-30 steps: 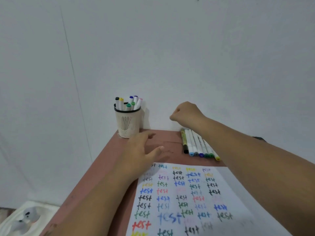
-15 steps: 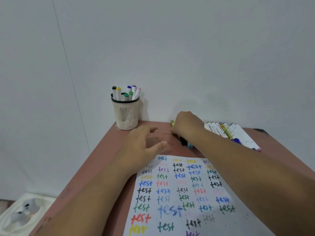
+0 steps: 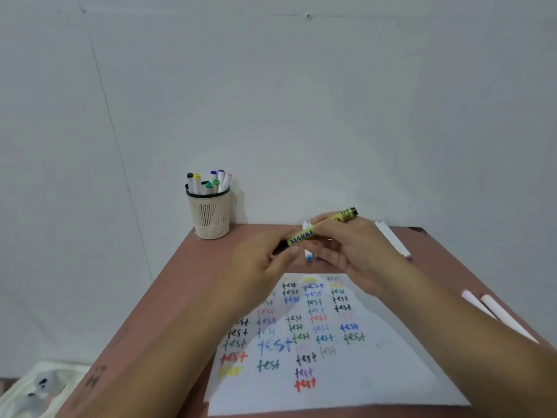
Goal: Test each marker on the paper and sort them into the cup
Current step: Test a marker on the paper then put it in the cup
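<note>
Two hands meeting over the far middle of a reddish-brown counter [image 3: 187,282], matte and scuffed. Right hand [image 3: 355,254] clamped around a yellow marker [image 3: 304,235], cylindrical, blue block lettering on the barrel, dark cap end poking out at 2 o'clock of the knuckles. Left hand [image 3: 265,260] closed on the marker's other, darker end at 8 o'clock; fingertips blurred, exact grip there hard to read. Below both, a flat white paper [image 3: 376,372] covered with rows of handwritten "test" in black, blue, green, red, yellow and purple, some faint; left columns hidden under the forearm. At 10 o'clock of the hands, a cream cup [image 3: 209,218], slotted plastic walls, black rim, standing upright against the wall and holding capped markers [image 3: 211,184] on end. Just behind the hands, white-barrelled loose markers [image 3: 308,255], mostly covered, one pale-blue tip showing. At 3 o'clock, more white markers [image 3: 391,239], and two pinkish ones [image 3: 494,312] near the right edge, partly cut off by the forearm. Bottom left, crumpled pale cloth [image 3: 39,387], blurred.
</note>
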### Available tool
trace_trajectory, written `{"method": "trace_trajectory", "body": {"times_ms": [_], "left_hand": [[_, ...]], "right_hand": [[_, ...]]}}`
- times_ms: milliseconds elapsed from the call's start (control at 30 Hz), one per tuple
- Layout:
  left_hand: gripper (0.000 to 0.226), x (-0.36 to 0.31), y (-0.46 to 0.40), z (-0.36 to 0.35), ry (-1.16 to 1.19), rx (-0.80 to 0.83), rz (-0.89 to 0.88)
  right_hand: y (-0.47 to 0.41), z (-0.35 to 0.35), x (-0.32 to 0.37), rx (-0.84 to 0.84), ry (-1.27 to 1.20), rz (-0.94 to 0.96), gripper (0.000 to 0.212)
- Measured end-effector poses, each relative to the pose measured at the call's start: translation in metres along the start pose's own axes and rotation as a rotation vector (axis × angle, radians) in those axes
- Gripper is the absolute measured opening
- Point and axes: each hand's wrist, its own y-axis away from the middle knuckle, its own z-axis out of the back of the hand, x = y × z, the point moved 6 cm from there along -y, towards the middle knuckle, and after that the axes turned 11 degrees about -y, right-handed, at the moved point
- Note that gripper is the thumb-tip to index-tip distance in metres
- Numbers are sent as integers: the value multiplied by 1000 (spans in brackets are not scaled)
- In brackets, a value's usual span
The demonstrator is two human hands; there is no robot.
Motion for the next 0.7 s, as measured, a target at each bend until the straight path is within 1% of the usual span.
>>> {"method": "trace_trajectory", "body": {"times_ms": [33,67,100,167,233,367,467,567,600,667,700], "left_hand": [[33,-15,3,-2,-31,26,-38],[30,-28,8,-3,-34,48,-62],[34,-38,13,-4,-30,63,-73],[45,-54,26,-7,-20,103,-91],[42,-64,39,-11,14,146,-90],[40,-83,61,-13,50,129,-59],[40,-96,67,-12,80,91,-11],[33,-100,72,-11,149,90,18],[35,-100,73,-13,148,116,27],[54,-95,77,-15,121,175,68],[58,-90,78,-17,101,195,98]], "right_hand": [[15,4,0,3,-28,15,9],[31,8,0,3,-43,29,8],[45,11,0,2,-48,41,8],[70,18,-2,-15,-26,71,14],[89,22,-3,-30,27,105,19],[115,30,0,-52,82,173,15],[127,38,5,-75,117,217,17],[135,44,8,-98,152,243,20],[136,47,9,-121,140,245,20],[134,59,9,-195,54,227,20],[133,66,8,-232,10,209,18]]}}
